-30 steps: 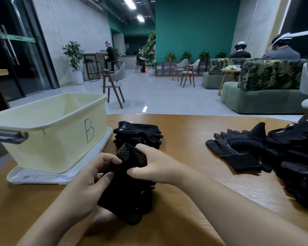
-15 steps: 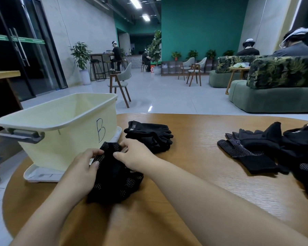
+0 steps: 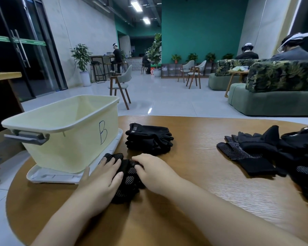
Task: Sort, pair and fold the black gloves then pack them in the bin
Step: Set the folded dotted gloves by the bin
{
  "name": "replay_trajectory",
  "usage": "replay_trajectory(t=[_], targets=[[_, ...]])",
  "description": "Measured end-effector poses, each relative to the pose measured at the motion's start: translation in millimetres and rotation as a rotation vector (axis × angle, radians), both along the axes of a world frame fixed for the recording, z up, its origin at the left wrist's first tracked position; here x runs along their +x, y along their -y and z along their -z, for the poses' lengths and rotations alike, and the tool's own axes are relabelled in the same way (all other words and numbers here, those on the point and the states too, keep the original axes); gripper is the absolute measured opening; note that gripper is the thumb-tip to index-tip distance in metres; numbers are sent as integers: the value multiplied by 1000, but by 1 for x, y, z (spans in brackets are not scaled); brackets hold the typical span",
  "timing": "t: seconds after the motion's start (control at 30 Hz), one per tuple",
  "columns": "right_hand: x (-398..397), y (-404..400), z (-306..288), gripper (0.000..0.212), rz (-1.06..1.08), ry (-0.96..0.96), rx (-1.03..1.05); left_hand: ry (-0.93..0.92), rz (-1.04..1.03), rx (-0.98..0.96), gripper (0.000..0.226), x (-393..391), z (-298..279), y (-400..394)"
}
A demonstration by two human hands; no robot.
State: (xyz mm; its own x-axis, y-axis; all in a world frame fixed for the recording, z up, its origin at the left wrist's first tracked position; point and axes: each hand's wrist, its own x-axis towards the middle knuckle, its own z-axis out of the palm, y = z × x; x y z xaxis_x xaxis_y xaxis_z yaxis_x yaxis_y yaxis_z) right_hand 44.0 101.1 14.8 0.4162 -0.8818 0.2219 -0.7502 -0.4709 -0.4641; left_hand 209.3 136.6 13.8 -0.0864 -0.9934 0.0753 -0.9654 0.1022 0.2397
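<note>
At 9 o'clock I see one yellow bin on a white tray, near the table edge. My left hand presses flat, fingers straight, and my right hand curls on the glove pair. One folded stack lies at 12, loose gloves at 3, bare wood between.

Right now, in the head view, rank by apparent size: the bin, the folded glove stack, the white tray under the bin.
1. bin
2. white tray, mostly hidden beneath the bin, so unsure
3. folded glove stack
</note>
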Motion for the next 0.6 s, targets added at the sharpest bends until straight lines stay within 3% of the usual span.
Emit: replay_trajectory(t=[0.13,0.33,0.43,0.53,0.6], targets=[[-39,-10,2,36,7,47,-92,-18,67,-132,61,-11,-4,0],[-107,-23,2,28,133,37,-228,-142,414,-337,82,-54,0,3],[-139,-29,3,29,236,-36,-318,-125,536,-395,70,-86,1,4],[-167,-34,9,17,375,-142,-427,-79,608,-443,51,-121,2,7],[-185,-36,11,26,509,-199,-434,-54,618,-479,43,-146,4,9]])
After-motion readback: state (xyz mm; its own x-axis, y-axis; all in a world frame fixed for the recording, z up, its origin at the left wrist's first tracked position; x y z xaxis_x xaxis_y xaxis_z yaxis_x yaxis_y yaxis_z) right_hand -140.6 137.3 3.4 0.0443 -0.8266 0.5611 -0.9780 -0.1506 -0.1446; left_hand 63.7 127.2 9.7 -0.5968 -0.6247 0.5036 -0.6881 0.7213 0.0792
